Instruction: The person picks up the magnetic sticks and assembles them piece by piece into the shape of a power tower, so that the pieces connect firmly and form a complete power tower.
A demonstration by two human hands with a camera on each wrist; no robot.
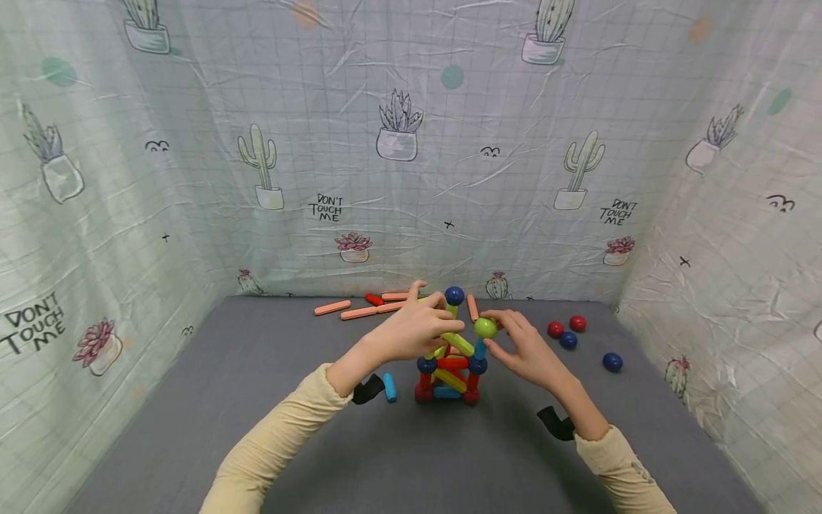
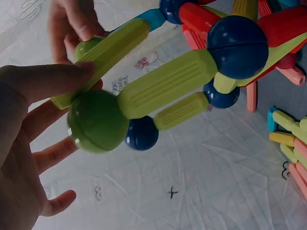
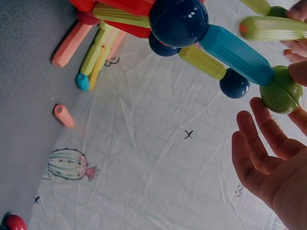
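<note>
Left hand [image 1: 417, 328]: thumb and fingers pinch a ridged yellow-green plastic rod [image 2: 115, 52], other fingers spread. Right hand [image 1: 525, 350]: partly curled, holding a glossy green plastic ball [image 1: 486, 328] at the end of a ridged blue plastic rod [image 3: 237, 55]. The multicoloured ball-and-rod structure [image 1: 453, 363], partly hidden by the left hand, stands on the grey table [image 1: 385, 457]; salmon-pink plastic rods [image 1: 332, 308] lie beyond.

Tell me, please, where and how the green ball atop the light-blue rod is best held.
I'd pinch the green ball by its sides at mid-height, coming from the right, as the right hand does: it is round, its underside meets the light-blue rod, and the left hand holds a yellow-green rod close by on the left.
</note>
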